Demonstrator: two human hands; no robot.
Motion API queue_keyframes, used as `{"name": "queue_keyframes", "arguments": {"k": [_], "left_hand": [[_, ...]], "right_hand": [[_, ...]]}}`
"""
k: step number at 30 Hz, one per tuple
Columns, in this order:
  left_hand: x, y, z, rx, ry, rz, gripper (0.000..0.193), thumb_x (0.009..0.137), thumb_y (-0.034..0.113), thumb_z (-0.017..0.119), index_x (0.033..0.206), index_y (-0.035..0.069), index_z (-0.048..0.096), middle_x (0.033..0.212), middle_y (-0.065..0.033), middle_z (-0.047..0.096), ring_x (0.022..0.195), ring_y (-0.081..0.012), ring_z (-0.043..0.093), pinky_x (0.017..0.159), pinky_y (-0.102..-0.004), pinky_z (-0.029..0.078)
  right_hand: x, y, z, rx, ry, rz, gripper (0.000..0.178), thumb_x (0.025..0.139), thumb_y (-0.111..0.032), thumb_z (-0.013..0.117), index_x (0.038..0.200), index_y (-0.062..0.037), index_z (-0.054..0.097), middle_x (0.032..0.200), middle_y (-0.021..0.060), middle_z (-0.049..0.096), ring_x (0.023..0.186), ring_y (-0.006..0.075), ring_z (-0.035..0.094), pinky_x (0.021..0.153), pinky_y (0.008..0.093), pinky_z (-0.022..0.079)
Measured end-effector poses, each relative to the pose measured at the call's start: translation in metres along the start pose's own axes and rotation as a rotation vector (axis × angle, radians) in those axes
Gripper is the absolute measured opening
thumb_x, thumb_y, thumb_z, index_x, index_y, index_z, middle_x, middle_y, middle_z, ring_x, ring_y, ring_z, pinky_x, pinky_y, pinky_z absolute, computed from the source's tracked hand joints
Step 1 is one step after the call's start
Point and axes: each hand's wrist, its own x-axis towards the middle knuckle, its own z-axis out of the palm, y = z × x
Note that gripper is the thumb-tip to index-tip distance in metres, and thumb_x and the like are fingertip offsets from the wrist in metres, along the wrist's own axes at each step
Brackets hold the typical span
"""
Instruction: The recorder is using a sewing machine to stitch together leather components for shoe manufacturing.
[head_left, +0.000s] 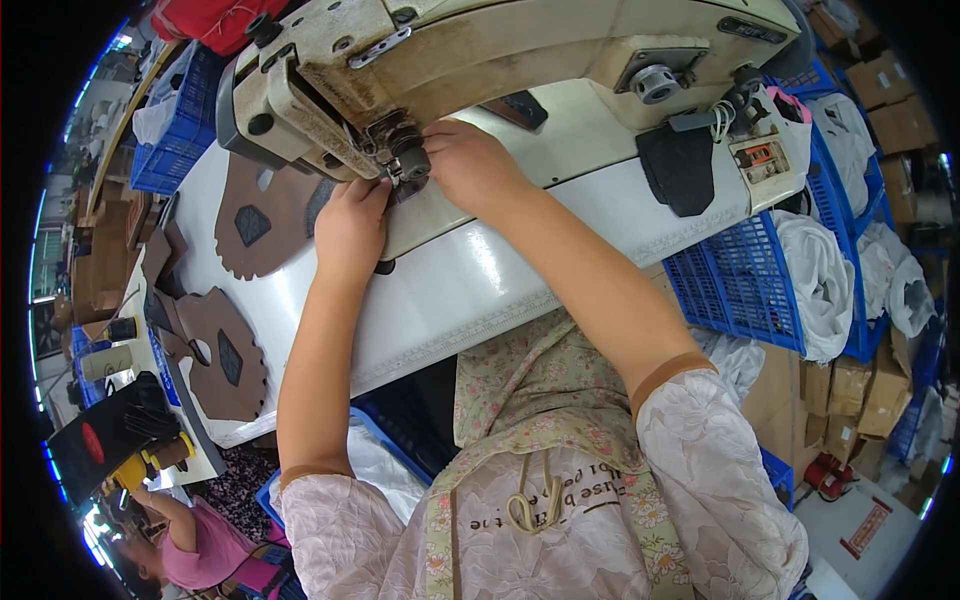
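A worn cream sewing machine point(480, 60) arches over the table. My left hand point(352, 225) is in front of its presser foot point(408, 165), fingers drawn together close to the needle area. From the other side my right hand point(470, 165) reaches in, fingertips curled behind the foot. What the fingertips hold is hidden by the machine head and the hands. Just left of my left hand lies a brown piece point(285, 195) with a scalloped edge and dark patches; its right end goes out of sight behind that hand. A similar brown piece point(215, 325) lies nearer, at the table's left end.
On the white sewing table point(480, 265), a black flat piece point(677, 168) lies at the right and a dark phone-like object point(517, 110) behind the right hand. Blue crates point(740, 275) with white bags stand right, another blue crate point(180, 130) far left. A person in pink point(210, 545) sits lower left.
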Motion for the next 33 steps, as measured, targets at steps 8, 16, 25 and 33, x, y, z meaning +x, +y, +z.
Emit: {"name": "queue_keyframes", "arguments": {"k": [8,16,25,33], "left_hand": [[0.01,0.005,0.002,0.004,-0.02,-0.037,0.041,0.068,-0.005,0.059,0.103,0.011,0.07,0.108,-0.0075,0.065,0.101,-0.0292,0.061,0.084,-0.0388,0.052],[0.0,-0.003,-0.003,-0.071,-0.003,-0.12,0.037,0.07,-0.003,0.059,0.103,0.009,0.069,0.102,-0.012,0.066,0.097,-0.0333,0.061,0.082,-0.0409,0.051],[0.014,0.002,0.001,-0.188,0.012,-0.138,0.033,0.072,0.001,0.058,0.103,0.009,0.069,0.097,-0.0128,0.067,0.095,-0.0331,0.062,0.081,-0.0415,0.051],[0.005,-0.012,0.005,-0.19,0.049,-0.107,0.034,0.072,0.002,0.06,0.103,0.01,0.07,0.093,-0.0121,0.067,0.09,-0.0324,0.063,0.08,-0.0409,0.051]], "right_hand": [[-0.004,0.008,-0.005,-0.15,0.181,-0.123,0.013,0.076,-0.01,0.059,0.081,-0.0082,0.071,0.091,0.0017,0.068,0.105,0.0189,0.062,0.095,0.0334,0.048],[-0.04,0.03,-0.224,-0.283,0.792,0.2,0.022,0.089,-0.012,0.057,0.097,0.0012,0.072,0.097,0.0092,0.072,0.098,0.0247,0.066,0.087,0.0372,0.05],[-0.023,0.226,-0.369,-0.778,0.46,0.718,0.026,0.093,-0.024,0.061,0.109,-0.0065,0.072,0.105,0.0085,0.072,0.1,0.0208,0.066,0.089,0.0314,0.049],[-0.11,0.234,-0.301,-0.224,0.841,0.574,0.036,0.092,-0.029,0.065,0.113,0.0,0.066,0.107,0.012,0.07,0.099,0.0201,0.066,0.087,0.03,0.048]]}}
